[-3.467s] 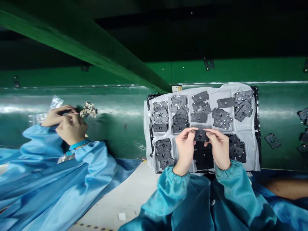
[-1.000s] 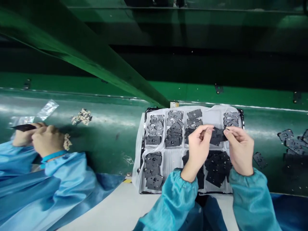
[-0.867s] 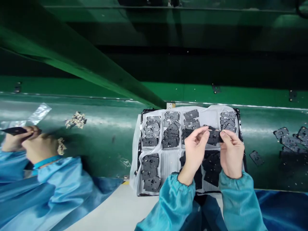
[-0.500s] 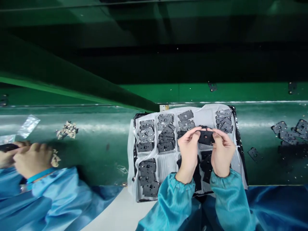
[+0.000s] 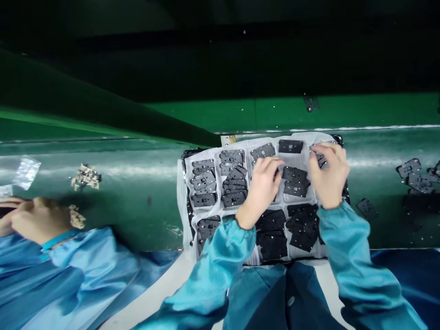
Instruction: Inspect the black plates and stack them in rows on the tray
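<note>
A tray (image 5: 181, 183) lined with white sheeting holds flat black plastic parts in its compartments. My left hand (image 5: 263, 185) is over the middle of the tray, fingers bent and loosely apart, with nothing visible in them. One dark flat part (image 5: 290, 146) lies by itself in the back row, between my hands. My right hand (image 5: 330, 172) hovers at the back right compartment, thumb and forefinger apart around the edge of the flat parts (image 5: 321, 160) there; its other fingers partly hide them. Several more parts (image 5: 296, 182) lie in front of the lone one.
A co-worker's hands (image 5: 37, 220) hold a dark object at the left. Crumpled beige scraps (image 5: 85, 177) and a clear plastic bag (image 5: 26, 172) lie on the green bench. More black parts (image 5: 421, 182) are spread at the right. A green beam (image 5: 154, 123) crosses behind the tray.
The black part held between both hands now rests in the back row of the tray. My hands have separated, left one leftward, right one toward the back right compartment. The view has shifted slightly.
</note>
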`<state>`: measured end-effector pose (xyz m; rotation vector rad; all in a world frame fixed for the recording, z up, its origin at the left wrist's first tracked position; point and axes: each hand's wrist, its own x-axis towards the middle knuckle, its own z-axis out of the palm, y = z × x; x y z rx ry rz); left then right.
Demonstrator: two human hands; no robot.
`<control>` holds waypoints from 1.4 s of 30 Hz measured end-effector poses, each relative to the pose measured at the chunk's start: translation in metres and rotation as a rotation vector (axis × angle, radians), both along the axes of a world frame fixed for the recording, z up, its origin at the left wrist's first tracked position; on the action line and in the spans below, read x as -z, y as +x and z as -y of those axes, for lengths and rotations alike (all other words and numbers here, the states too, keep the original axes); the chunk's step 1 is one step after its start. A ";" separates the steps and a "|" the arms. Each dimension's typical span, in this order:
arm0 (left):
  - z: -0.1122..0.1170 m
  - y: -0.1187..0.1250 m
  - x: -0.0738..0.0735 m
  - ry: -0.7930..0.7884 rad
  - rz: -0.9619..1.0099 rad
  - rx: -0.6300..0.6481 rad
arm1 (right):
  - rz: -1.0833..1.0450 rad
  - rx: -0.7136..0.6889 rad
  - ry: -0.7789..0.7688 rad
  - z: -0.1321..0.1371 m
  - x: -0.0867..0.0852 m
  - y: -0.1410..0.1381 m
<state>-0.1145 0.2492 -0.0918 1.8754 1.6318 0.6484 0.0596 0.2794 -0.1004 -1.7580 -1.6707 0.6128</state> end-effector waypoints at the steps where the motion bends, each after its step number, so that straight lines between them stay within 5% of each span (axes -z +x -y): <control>1: 0.003 0.003 0.002 -0.013 -0.070 0.110 | 0.078 -0.050 -0.009 0.012 -0.003 0.006; 4: 0.004 0.013 0.008 -0.062 -0.260 0.276 | 0.216 -0.190 -0.123 0.038 0.002 0.017; 8: -0.005 0.011 0.012 -0.083 -0.251 0.261 | 0.126 -0.179 -0.155 0.043 0.008 0.016; 11: -0.006 0.007 0.007 -0.093 0.063 0.119 | -0.179 -0.111 -0.195 0.040 -0.004 0.014; 16: 0.005 0.022 -0.007 -0.364 0.704 -0.271 | -0.713 0.147 -0.322 0.045 -0.016 0.002; 19: 0.009 0.039 -0.012 -0.376 0.844 -0.480 | -0.804 0.279 -0.270 0.045 -0.016 -0.009; 23: -0.007 0.048 -0.007 -0.279 0.783 -0.534 | -0.737 0.319 -0.208 0.028 -0.005 -0.019; 27: -0.041 0.022 -0.001 -0.111 0.438 -0.309 | -0.519 0.227 -0.133 -0.008 0.018 -0.020; 30: -0.050 -0.006 -0.006 0.039 0.137 -0.055 | -0.237 0.062 -0.128 -0.021 0.018 -0.008; 36: -0.021 0.004 -0.002 0.008 -0.184 0.572 | 0.218 -0.067 -0.168 0.042 -0.011 0.021; 42: -0.021 0.025 0.010 -0.026 -0.412 0.582 | 0.332 -0.074 -0.253 0.080 0.011 0.009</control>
